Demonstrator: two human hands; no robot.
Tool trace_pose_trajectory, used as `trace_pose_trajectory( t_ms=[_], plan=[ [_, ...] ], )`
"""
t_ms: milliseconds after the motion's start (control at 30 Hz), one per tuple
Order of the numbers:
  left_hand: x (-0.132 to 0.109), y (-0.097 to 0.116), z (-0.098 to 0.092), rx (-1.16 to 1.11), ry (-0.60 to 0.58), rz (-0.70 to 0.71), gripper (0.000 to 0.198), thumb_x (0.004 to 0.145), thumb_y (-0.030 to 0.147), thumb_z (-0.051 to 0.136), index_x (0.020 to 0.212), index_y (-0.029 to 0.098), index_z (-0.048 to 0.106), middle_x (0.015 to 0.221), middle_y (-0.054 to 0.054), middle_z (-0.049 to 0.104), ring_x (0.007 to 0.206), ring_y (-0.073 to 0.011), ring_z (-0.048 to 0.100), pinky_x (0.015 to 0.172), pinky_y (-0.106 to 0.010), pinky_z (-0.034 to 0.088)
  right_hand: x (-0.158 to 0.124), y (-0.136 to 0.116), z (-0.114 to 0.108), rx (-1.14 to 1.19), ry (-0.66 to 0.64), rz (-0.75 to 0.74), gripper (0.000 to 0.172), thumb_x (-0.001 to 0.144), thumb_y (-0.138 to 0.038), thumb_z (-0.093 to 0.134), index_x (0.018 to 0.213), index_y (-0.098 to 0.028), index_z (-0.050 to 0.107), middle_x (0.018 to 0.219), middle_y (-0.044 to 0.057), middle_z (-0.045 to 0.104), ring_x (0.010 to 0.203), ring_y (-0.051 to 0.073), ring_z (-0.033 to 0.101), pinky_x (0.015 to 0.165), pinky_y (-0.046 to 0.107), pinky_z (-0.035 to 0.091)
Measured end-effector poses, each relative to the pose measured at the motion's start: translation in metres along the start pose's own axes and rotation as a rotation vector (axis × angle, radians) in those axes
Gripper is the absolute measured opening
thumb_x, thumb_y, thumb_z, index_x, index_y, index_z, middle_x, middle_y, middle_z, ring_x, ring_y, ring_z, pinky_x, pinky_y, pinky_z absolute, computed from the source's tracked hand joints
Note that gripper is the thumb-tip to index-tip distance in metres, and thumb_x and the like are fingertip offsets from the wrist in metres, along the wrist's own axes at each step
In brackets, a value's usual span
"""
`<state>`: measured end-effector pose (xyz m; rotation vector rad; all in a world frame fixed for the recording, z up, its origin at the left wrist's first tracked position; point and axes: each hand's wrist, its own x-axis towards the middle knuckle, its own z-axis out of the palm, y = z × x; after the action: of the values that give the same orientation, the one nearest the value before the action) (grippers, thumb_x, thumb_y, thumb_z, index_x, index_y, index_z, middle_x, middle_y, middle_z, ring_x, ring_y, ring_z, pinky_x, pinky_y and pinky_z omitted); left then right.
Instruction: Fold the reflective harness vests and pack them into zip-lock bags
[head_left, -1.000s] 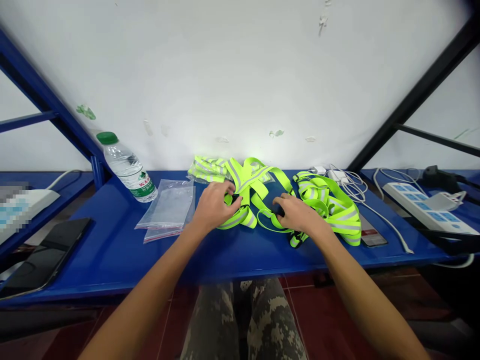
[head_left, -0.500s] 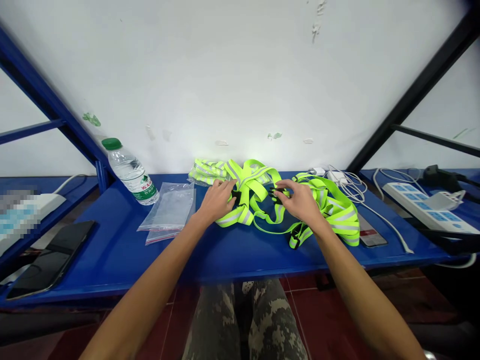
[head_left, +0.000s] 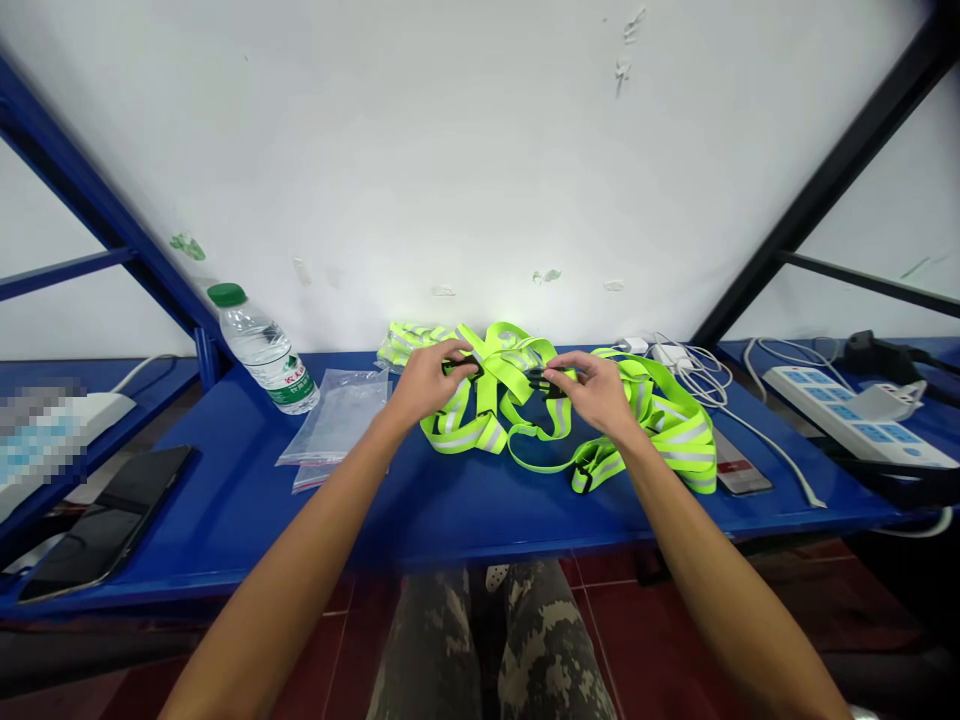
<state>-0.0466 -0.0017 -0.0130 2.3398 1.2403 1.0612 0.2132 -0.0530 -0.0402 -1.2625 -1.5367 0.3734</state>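
Observation:
Neon yellow straps (head_left: 682, 436) with silvery stripes lie in loose loops on the blue table. My left hand (head_left: 433, 380) is closed on a black buckle piece at the left of the loops. My right hand (head_left: 596, 392) pinches another black buckle piece (head_left: 541, 380), its prongs pointing left. A gap with crossed straps separates the two pieces. One more black buckle (head_left: 585, 476) lies near the straps' front edge. Behind my left hand, more striped straps (head_left: 405, 340) sit in clear plastic.
Clear zip bags (head_left: 334, 420) and a water bottle (head_left: 270, 350) are at the left. A black phone (head_left: 109, 520) lies on the blue table (head_left: 465, 515) at far left. White cables (head_left: 705, 375), another phone (head_left: 741, 470) and a power strip (head_left: 855, 415) are at the right.
My left hand has risen slightly, its fingers now around the left buckle piece. My right hand has shifted a little left, with its buckle piece turned more toward the left.

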Motion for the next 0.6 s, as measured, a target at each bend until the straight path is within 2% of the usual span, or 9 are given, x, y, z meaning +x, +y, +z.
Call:
trace_pose_trajectory(
  t_ms=[133, 267, 400, 600],
  plan=[
    [0.017, 0.020, -0.015, -0.216, -0.089, 0.055, 0.037, 0.088, 0.034, 0.062, 0.120, 0.015, 0.067, 0.098, -0.009, 0.074, 0.095, -0.0216, 0.068, 0.086, -0.033, 0.051, 0.009, -0.028, -0.001, -0.018, 0.050, -0.143, 0.018, 0.084, -0.030, 0.066, 0.093, -0.017, 0.075, 0.094, 0.007, 0.076, 0.089, 0.021, 0.070, 0.084, 0.034, 0.053],
    [0.020, 0.036, -0.016, -0.233, -0.262, 0.114, 0.046, 0.095, 0.033, 0.050, 0.135, 0.013, 0.057, 0.101, -0.010, 0.071, 0.091, -0.0188, 0.064, 0.084, -0.032, 0.050, 0.011, -0.047, 0.001, -0.014, 0.012, -0.199, 0.017, 0.087, -0.030, 0.064, 0.094, -0.019, 0.074, 0.097, 0.006, 0.076, 0.093, 0.020, 0.069, 0.088, 0.036, 0.053],
    [0.014, 0.041, -0.005, -0.162, -0.321, 0.129, 0.046, 0.097, 0.031, 0.044, 0.139, 0.015, 0.054, 0.104, -0.009, 0.068, 0.091, -0.0191, 0.061, 0.084, -0.034, 0.048, 0.009, -0.047, 0.008, 0.062, -0.037, -0.166, 0.018, 0.087, -0.031, 0.063, 0.094, -0.018, 0.074, 0.095, 0.006, 0.076, 0.086, 0.018, 0.070, 0.082, 0.034, 0.055],
    [0.008, 0.037, 0.005, -0.279, -0.339, 0.081, 0.047, 0.095, 0.030, 0.048, 0.139, 0.014, 0.054, 0.100, -0.010, 0.069, 0.089, -0.0196, 0.061, 0.082, -0.033, 0.047, 0.009, -0.038, 0.012, 0.131, -0.067, -0.132, 0.017, 0.084, -0.029, 0.066, 0.092, -0.017, 0.074, 0.093, 0.007, 0.076, 0.083, 0.018, 0.070, 0.081, 0.033, 0.056]
  ],
)
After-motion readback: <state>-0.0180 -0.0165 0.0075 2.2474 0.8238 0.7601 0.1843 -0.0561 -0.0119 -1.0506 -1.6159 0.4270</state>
